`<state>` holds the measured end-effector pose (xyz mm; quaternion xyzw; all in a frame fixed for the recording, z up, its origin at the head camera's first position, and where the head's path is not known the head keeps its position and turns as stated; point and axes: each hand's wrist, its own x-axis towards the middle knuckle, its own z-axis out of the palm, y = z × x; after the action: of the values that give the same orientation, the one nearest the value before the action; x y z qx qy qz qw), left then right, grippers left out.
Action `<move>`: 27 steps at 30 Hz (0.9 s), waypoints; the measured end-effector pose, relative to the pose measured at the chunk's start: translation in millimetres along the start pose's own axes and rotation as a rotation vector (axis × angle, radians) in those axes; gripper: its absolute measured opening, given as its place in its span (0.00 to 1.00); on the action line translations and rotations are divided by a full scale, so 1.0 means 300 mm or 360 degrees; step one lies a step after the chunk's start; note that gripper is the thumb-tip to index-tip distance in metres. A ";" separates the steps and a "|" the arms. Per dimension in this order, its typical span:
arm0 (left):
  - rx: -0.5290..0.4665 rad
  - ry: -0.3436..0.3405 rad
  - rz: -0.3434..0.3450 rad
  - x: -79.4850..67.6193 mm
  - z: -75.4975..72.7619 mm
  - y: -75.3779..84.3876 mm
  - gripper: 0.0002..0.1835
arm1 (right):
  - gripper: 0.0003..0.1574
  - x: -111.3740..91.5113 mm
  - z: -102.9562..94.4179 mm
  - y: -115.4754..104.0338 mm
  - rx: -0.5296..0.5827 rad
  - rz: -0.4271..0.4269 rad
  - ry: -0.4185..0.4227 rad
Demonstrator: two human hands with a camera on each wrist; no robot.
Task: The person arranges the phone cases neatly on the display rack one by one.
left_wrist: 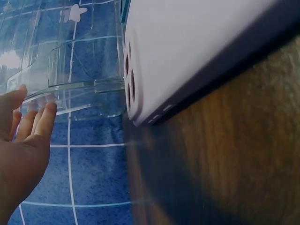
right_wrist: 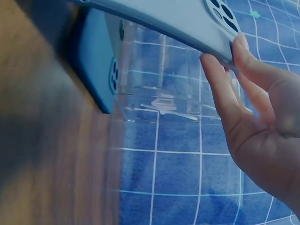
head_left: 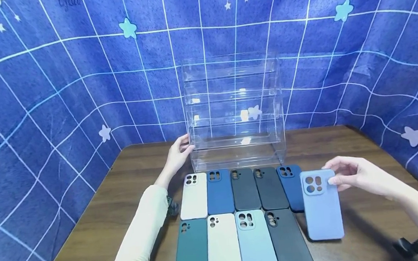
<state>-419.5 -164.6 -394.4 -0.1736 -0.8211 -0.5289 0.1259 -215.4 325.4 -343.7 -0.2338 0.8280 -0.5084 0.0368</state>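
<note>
In the head view, my right hand [head_left: 352, 176] pinches a light blue phone case [head_left: 324, 215] by its upper right edge. The case is held upright above the table, its camera cutouts at the top. The right wrist view shows thumb and fingertips on the edge of that light blue case [right_wrist: 159, 14]. My left hand [head_left: 177, 154] holds the left side edge of a clear acrylic display rack [head_left: 238, 152], with the thumb at the front. In the left wrist view, the fingers [left_wrist: 46, 122] lie against the clear panel.
Phone cases lie in two rows before the rack, among them a white case [head_left: 194, 198], a dark blue case [head_left: 220, 193], a green case [head_left: 191, 248] and a black case [head_left: 289, 239]. They rest on a wooden table [head_left: 101, 227]. A blue gridded cloth [head_left: 77, 75] hangs behind.
</note>
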 end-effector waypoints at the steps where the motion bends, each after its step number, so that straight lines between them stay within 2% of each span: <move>1: 0.0003 -0.0002 0.0007 0.000 0.000 -0.001 0.28 | 0.15 0.006 -0.003 -0.004 -0.0005 0.0009 0.0037; 8: 0.0052 0.0055 0.0048 0.001 0.008 -0.009 0.28 | 0.18 0.056 -0.020 -0.029 -0.0072 -0.0034 0.0274; 23: 0.0099 0.0051 0.0031 -0.006 0.018 -0.010 0.28 | 0.17 0.155 -0.054 -0.084 -0.0070 -0.0075 0.0543; 27: 0.0123 0.0053 0.0031 -0.010 0.016 -0.011 0.28 | 0.17 0.188 -0.060 -0.104 -0.0099 -0.0064 0.0579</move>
<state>-418.2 -162.0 -400.2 -0.1678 -0.8370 -0.4984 0.1512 -260.0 304.6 -298.3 -0.1554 0.8315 -0.5171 -0.1310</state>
